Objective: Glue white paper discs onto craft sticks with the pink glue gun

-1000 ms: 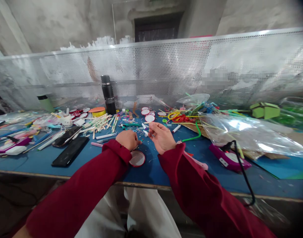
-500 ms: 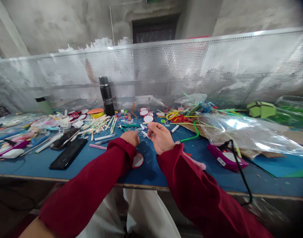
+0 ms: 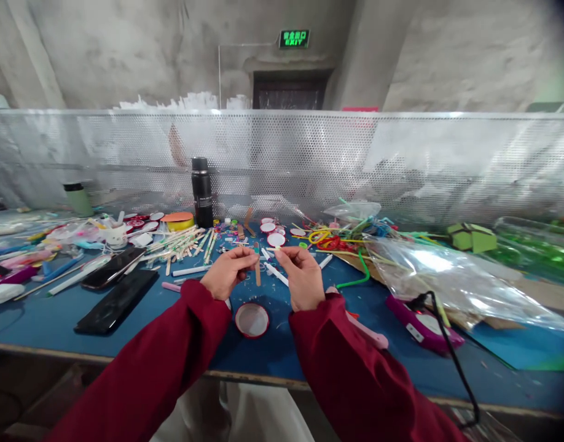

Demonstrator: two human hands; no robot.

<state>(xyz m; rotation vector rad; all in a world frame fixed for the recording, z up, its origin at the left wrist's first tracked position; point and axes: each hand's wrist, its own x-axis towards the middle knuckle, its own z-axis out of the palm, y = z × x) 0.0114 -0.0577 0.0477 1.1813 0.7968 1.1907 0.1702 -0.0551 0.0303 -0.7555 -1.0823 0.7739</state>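
Both arms wear dark red sleeves. My left hand (image 3: 227,271) is raised over the blue table (image 3: 291,344) and pinches a short brown wooden stick (image 3: 257,274) that hangs nearly upright. My right hand (image 3: 301,277) is held a little to the right, thumb and forefinger closed on a tiny pale piece (image 3: 277,250); what it is cannot be made out. A white paper stick (image 3: 276,273) lies slanted between the hands. A round red-rimmed lid (image 3: 252,320) rests on the table just below them.
A black flask (image 3: 202,192) stands at the back by the perforated metal screen (image 3: 402,153). Two dark phones (image 3: 117,301) lie left, near loose sticks (image 3: 185,236). Coloured straws (image 3: 346,224), a clear plastic bag (image 3: 448,270) and a purple glue gun (image 3: 423,322) with a black cable lie right.
Both hands have lifted off the table and drawn closer together. My left hand now holds a wooden stick. The view has tilted upward.
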